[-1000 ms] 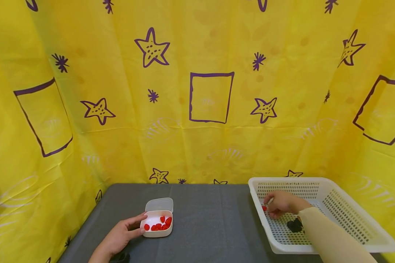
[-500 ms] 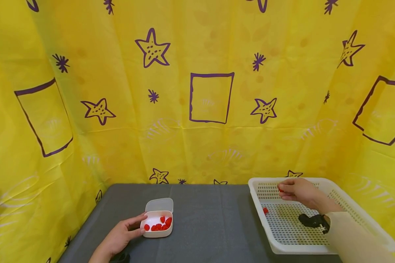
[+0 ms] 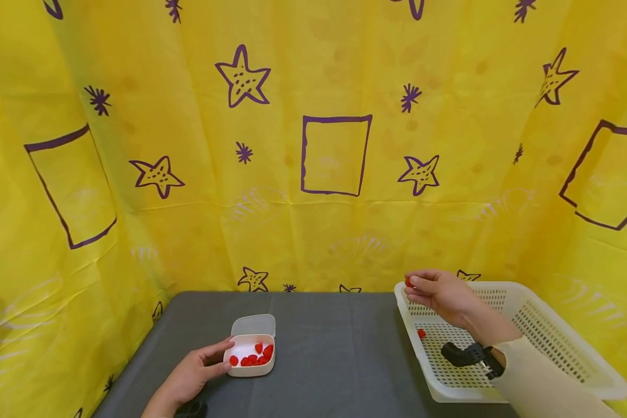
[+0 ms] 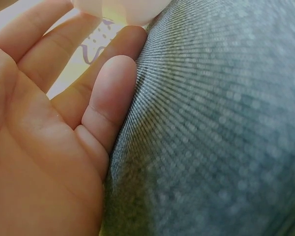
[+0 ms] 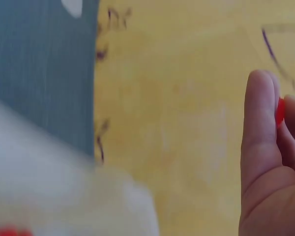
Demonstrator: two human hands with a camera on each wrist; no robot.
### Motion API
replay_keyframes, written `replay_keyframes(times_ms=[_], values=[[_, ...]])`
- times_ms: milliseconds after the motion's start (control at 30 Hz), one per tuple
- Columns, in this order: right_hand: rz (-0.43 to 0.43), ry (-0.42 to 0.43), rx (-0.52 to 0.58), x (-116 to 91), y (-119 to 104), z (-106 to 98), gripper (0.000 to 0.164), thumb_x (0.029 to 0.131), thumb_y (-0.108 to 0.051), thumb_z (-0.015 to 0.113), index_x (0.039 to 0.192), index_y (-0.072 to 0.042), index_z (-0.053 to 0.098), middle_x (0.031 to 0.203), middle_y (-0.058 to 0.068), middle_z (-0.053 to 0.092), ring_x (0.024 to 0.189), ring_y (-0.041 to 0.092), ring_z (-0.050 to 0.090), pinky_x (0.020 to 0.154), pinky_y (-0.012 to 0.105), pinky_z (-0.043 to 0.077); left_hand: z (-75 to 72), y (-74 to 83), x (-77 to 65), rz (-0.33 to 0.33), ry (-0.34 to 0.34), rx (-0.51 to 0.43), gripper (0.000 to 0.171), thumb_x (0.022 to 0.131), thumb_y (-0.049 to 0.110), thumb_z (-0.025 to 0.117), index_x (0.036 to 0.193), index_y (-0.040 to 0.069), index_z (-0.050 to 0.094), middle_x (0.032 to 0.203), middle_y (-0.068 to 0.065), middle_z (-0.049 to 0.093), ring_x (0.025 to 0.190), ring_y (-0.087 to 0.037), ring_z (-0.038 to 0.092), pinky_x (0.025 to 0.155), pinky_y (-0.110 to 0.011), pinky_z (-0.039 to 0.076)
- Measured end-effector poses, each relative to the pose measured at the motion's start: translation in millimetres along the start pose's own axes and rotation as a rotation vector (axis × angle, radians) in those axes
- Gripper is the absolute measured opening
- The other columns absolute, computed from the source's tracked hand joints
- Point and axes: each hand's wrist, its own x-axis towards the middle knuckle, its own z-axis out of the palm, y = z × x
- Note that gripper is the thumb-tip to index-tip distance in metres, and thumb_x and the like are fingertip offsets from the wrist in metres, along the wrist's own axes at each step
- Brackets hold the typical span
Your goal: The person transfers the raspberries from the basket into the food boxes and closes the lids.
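Observation:
On the left of the table, a small white box (image 3: 251,371) stands with its translucent lid (image 3: 253,326) folded back. Several small red, berry-like pieces (image 3: 259,360) lie in it. My left hand (image 3: 194,371) holds the box's left end, thumb at the front corner and fingers along the side. Over the left rim of a white slotted basket (image 3: 432,377), my right hand (image 3: 444,293) pinches one red berry-like piece (image 5: 280,112) between thumb and fingertips, mostly covered by them. Another red piece (image 3: 421,334) lies inside the basket near its left wall.
A dark grey cloth (image 3: 339,354) covers the table between box and basket. The yellow patterned curtain (image 3: 334,232) rises right behind the table and along both sides. A black camera mount (image 3: 465,354) on my right wrist hangs over the basket.
My right hand has picked a red piece out of the basket, lifted it, and moved left to the basket's rim. My left hand and the box have stayed put.

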Motion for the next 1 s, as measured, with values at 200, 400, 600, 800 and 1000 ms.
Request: replay_keyframes(times_ms=[200,400,600,800,1000], values=[[-0.032,-0.119,-0.069,8,5,63,0.035,0.1,-0.005,0.061,0.127,0.015,0.055,0.109,0.019,0.062,0.093,0.026,0.068,0.087,0.036,0.055,0.4,2.0,0.8,0.0,-0.008,-0.016,0.056,0.092,0.026,0.073,0.14,0.002,0.057,0.148,-0.018,0.047,0.134,-0.046,0.04,0.101,-0.051,0.044],[-0.023,-0.251,-0.168,19,21,126,0.034,0.098,-0.006,0.062,0.127,0.012,0.059,0.107,0.018,0.066,0.093,0.029,0.068,0.083,0.039,0.057,0.5,3.1,2.1,-0.011,-0.009,-0.015,0.055,0.092,0.026,0.073,0.14,0.002,0.057,0.148,-0.018,0.047,0.133,-0.046,0.041,0.101,-0.052,0.044],[0.019,-0.241,-0.213,35,52,188,0.024,0.094,-0.005,0.067,0.116,0.005,0.068,0.097,0.017,0.07,0.085,0.027,0.07,0.077,0.04,0.059,-0.3,4.4,2.6,-0.031,0.0,-0.016,0.056,0.092,0.027,0.073,0.14,0.003,0.057,0.148,-0.017,0.047,0.133,-0.045,0.041,0.1,-0.052,0.045],[0.073,-0.158,-0.193,48,97,230,0.016,0.092,0.002,0.067,0.107,0.003,0.071,0.09,0.014,0.069,0.078,0.025,0.07,0.073,0.038,0.059,-0.8,3.2,2.9,-0.022,-0.012,-0.01,0.056,0.092,0.028,0.073,0.14,0.004,0.058,0.148,-0.017,0.047,0.133,-0.045,0.041,0.1,-0.053,0.044],[0.091,-0.128,-0.11,56,129,254,0.02,0.092,0.005,0.065,0.111,0.009,0.067,0.094,0.019,0.068,0.077,0.024,0.07,0.072,0.037,0.059,-1.3,1.5,2.2,-0.001,-0.019,-0.011,0.055,0.093,0.026,0.073,0.139,0.002,0.058,0.147,-0.019,0.047,0.132,-0.046,0.042,0.1,-0.051,0.046]])
